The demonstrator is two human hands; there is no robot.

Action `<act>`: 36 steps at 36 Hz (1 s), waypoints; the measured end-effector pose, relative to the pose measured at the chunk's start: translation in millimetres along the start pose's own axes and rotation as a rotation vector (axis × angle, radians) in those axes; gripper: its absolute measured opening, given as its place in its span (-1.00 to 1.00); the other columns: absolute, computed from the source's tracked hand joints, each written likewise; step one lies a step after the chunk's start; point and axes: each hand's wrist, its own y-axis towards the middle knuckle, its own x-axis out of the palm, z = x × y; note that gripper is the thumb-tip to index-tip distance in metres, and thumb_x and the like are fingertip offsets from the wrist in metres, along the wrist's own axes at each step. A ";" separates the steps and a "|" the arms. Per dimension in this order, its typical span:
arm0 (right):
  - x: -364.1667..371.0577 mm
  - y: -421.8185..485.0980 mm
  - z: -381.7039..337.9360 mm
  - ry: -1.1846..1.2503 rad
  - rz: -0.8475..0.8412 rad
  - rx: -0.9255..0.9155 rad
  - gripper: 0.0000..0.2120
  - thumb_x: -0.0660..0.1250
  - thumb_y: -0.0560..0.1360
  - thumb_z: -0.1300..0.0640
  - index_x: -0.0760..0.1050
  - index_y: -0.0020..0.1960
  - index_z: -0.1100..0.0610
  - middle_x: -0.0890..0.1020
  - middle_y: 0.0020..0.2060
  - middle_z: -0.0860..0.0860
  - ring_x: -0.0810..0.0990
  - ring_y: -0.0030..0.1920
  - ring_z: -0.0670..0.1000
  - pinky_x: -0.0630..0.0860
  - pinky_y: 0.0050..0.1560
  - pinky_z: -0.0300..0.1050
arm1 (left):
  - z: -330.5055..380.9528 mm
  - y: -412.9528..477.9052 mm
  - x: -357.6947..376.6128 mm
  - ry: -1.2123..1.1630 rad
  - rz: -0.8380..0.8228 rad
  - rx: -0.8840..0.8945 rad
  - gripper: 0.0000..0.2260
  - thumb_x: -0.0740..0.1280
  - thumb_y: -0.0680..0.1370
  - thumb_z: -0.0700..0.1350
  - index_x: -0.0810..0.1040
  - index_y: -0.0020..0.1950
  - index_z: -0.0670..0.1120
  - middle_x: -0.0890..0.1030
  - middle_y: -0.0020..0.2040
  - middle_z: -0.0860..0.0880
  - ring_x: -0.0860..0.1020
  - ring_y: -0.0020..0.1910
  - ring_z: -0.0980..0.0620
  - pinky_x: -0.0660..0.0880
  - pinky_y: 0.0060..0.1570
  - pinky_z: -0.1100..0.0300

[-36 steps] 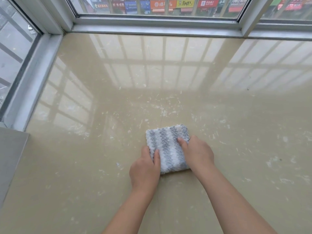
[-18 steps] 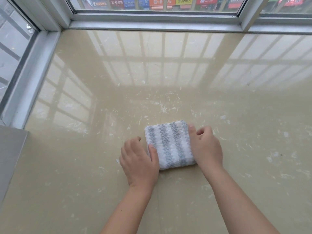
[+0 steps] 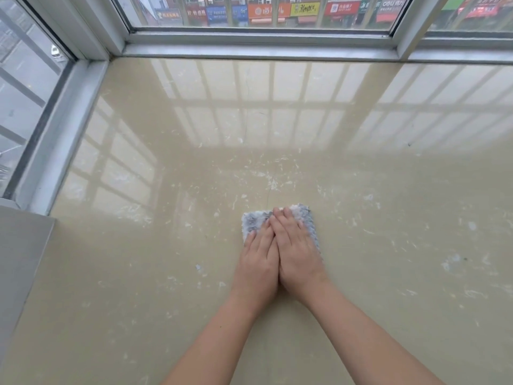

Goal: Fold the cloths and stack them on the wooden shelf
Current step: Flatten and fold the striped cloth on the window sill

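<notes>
Two bare hands press flat on a folded grey-and-white striped cloth [image 3: 252, 220] lying on a glossy beige surface [image 3: 166, 273] in a windowed corner.

From the left, an aluminium window frame [image 3: 63, 120] borders the surface, which shows pale scuffs and reflections of the panes. The left hand [image 3: 258, 262] and the right hand [image 3: 298, 251] lie side by side and touching, fingers straight and palms down on the cloth. They cover most of it, so only its far edge and side strips show. Beyond the far window, a row of shop signs [image 3: 277, 9] in blue, orange, yellow and red carries Chinese characters too blurred to read. A dark sign [image 3: 392, 4] further right appears to read "deli".
</notes>
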 end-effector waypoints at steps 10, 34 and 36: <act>3.9 -3.5 12.4 -0.250 -0.064 0.060 -0.49 0.02 0.47 0.08 0.20 0.41 0.17 0.38 0.39 0.02 -0.20 0.50 -0.14 -0.04 0.40 0.01 | -15.8 -9.5 8.5 0.057 -0.103 -0.029 -0.55 0.07 0.51 -0.08 0.27 0.41 -0.10 0.38 0.41 -0.04 -0.05 0.50 0.20 0.00 0.40 0.05; -20.4 -38.6 42.6 -0.275 -0.131 0.335 -0.42 -0.11 0.51 -0.09 0.08 0.47 0.14 0.10 0.46 -0.04 0.01 0.46 -0.03 0.08 0.38 0.24 | -36.4 -26.0 -0.6 0.092 -0.123 -0.157 -0.32 0.06 0.45 -0.05 -0.11 0.55 -0.06 0.21 0.49 -0.09 -0.11 0.51 0.11 -0.02 0.40 -0.03; -23.3 -40.1 41.1 -0.217 -0.190 0.363 -0.38 -0.29 0.45 -0.19 -0.16 0.46 0.02 -0.14 0.46 -0.16 -0.22 0.48 -0.14 -0.21 0.44 0.09 | -35.9 -28.2 -3.4 0.056 -0.116 -0.175 -0.38 0.05 0.47 -0.07 -0.01 0.54 -0.07 0.19 0.49 -0.10 0.01 0.50 0.07 0.04 0.40 -0.14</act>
